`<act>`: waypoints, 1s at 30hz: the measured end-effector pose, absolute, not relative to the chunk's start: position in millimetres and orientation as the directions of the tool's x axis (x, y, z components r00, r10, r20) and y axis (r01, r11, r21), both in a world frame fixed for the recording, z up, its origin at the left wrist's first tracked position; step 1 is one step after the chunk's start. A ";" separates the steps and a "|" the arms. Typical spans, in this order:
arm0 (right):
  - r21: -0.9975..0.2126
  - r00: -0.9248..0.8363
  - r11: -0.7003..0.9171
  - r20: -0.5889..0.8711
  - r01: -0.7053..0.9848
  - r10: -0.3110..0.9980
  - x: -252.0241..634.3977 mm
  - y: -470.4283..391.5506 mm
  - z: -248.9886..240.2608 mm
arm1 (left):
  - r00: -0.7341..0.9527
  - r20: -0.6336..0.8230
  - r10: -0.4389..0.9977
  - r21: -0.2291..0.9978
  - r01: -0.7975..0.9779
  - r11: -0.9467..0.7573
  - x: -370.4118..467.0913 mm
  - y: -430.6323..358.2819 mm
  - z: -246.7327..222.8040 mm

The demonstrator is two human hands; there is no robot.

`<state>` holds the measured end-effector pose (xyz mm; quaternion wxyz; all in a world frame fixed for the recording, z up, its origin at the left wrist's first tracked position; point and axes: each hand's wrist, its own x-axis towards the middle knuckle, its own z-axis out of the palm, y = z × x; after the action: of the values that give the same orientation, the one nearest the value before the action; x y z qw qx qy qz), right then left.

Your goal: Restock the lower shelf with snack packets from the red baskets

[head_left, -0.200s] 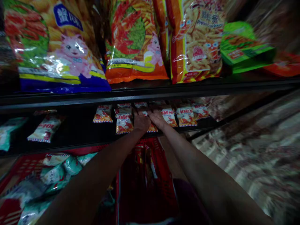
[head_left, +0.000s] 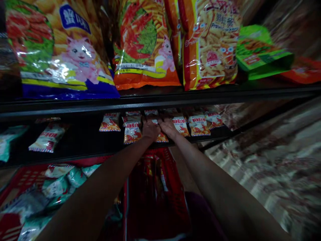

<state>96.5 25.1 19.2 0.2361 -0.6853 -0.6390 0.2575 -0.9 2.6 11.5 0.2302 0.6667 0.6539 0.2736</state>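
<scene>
Shelf (head_left: 150,102) above left hand (head_left: 150,129), right hand (head_left: 169,128) and packets (head_left: 132,131); red basket (head_left: 173,172) below

This looks like a shop's snack section; big bags (head_left: 145,50) with food pictures stand side by side on the upper shelf (head_left: 150,101); small packs (head_left: 132,131), several in matching print, line the lower shelf (head_left: 84,135); below sit red shopping baskets (head_left: 32,175), one holding teal packs (head_left: 56,187).
</scene>
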 end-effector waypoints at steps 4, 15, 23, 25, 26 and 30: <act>-0.685 0.045 -0.029 0.005 0.728 0.999 97.1 25.4 17.3 | -0.088 0.003 0.996 0.721 0.690 0.059 -0.4 -0.4 15.3; -0.667 0.034 -0.015 0.015 0.745 0.999 93.8 25.2 19.6 | -0.073 0.075 0.994 0.724 0.690 -0.004 -3.0 2.1 16.4; -0.652 0.144 -0.012 0.150 0.758 0.978 88.0 22.5 21.0 | -0.181 0.104 0.978 0.744 0.667 0.044 4.8 -9.9 8.1; -0.638 0.115 0.046 0.208 0.768 0.971 86.9 21.8 22.4 | -0.190 0.120 0.974 0.747 0.664 0.037 7.0 -14.2 8.0; -0.632 0.099 0.071 0.230 0.772 0.968 86.3 21.2 23.1 | -0.178 0.130 0.975 0.751 0.660 0.020 7.2 -16.4 8.3; -0.607 0.080 0.107 0.273 0.787 0.959 82.7 15.7 24.6 | -0.124 0.178 0.976 0.762 0.646 -0.057 -0.3 -30.5 9.4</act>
<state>82.7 15.7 24.6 0.3320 -0.6556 -0.6659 0.1289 -0.3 -30.5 9.4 0.2214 0.6238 0.6499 0.3733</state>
